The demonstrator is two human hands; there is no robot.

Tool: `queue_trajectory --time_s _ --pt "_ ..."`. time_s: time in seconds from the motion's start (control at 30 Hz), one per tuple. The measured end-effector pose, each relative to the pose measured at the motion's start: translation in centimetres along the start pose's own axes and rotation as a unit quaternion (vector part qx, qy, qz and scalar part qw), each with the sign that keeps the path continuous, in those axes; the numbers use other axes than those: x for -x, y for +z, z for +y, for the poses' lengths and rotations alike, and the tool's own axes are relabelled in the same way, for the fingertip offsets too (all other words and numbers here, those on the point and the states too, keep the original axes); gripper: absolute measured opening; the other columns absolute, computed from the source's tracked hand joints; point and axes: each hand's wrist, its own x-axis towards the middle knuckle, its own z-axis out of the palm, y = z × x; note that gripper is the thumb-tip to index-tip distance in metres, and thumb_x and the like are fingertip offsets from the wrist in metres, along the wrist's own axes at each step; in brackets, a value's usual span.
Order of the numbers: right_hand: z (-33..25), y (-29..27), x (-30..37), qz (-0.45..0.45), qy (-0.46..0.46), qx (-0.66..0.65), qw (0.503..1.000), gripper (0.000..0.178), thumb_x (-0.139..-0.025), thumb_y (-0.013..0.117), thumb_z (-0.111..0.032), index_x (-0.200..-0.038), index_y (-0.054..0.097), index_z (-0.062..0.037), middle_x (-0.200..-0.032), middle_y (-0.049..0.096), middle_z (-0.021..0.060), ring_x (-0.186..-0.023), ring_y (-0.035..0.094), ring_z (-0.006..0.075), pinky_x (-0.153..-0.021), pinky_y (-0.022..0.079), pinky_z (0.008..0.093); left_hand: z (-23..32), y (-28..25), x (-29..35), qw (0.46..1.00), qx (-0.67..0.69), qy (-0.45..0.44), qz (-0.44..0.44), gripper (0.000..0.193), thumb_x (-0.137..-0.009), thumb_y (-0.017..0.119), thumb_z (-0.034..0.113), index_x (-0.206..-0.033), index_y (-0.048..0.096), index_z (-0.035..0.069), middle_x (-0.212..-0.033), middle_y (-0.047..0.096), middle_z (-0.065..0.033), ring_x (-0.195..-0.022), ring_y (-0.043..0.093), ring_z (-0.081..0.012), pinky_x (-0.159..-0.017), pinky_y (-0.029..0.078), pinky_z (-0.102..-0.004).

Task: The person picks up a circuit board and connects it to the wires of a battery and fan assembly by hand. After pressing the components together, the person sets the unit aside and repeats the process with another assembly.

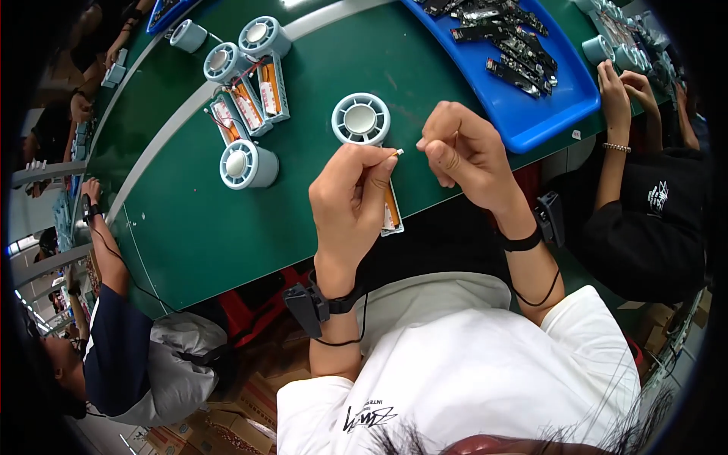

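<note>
My left hand [345,193] is closed in a pinch. A small white wire connector [400,152] sticks out between its thumb and forefinger. Facing it, a short gap to the right, my right hand [474,159] has its fingers curled in; whatever they may hold is too small to make out. Behind and below my left hand lies a light-blue handheld fan [362,119], its round head toward the far side. Its handle is open, and an orange battery [391,211] shows inside, partly hidden by my left hand.
Several similar fans [258,34] with opened handles lie on the green table [189,250] to the left. At the far right, a blue tray [542,125] holds black circuit boards [519,64]. Co-workers sit on both sides, one person's hands [618,87] beside the tray.
</note>
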Motion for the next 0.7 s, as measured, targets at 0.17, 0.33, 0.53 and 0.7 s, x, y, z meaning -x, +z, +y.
queue_trajectory --time_s 0.17,0.33,0.53,0.7 --pt "-1.1 0.6 0.3 0.055 0.012 0.015 0.998 0.010 -0.108 0.071 -0.010 -0.109 0.070 -0.0011 -0.098 0.064 0.0056 -0.067 0.062 0.0078 -0.052 0.045 0.0206 0.2 0.7 -0.2 0.999 0.010 -0.031 0.012 0.006 -0.101 0.077 0.002 -0.100 0.072 -0.002 -0.079 0.063 -0.0030 -0.066 0.056 -0.0059 -0.057 0.042 -0.0245" --pt "-3.6 1.0 1.5 0.082 -0.026 0.104 0.991 0.013 -0.099 0.082 -0.010 -0.097 0.073 -0.0014 -0.095 0.069 0.0075 -0.072 0.068 0.0100 -0.056 0.050 0.0239 -0.5 -0.1 1.5 0.997 0.034 -0.072 -0.002 0.010 -0.108 0.072 0.007 -0.106 0.068 -0.002 -0.090 0.068 0.0007 -0.078 0.058 -0.0030 -0.068 0.046 -0.0207" --pt "-10.4 1.0 3.4 -0.117 -0.020 0.289 0.950 0.024 -0.096 0.085 -0.025 -0.089 0.071 -0.0064 -0.081 0.066 0.0038 -0.067 0.068 0.0192 -0.057 0.051 0.0303 0.1 0.2 1.7 0.996 0.017 -0.082 0.006 0.009 -0.110 0.069 0.007 -0.107 0.068 -0.002 -0.091 0.067 0.0010 -0.078 0.059 -0.0035 -0.068 0.047 -0.0209" --pt "-12.7 -0.2 2.3 -0.156 0.030 0.323 0.933 0.029 -0.095 0.084 -0.029 -0.086 0.066 -0.0071 -0.081 0.066 0.0056 -0.072 0.070 0.0262 -0.062 0.052 0.0370 0.2 -0.3 2.0 0.995 0.005 -0.103 0.018 0.010 -0.109 0.069 0.008 -0.106 0.068 -0.002 -0.089 0.067 0.0014 -0.077 0.057 -0.0029 -0.067 0.046 -0.0208"
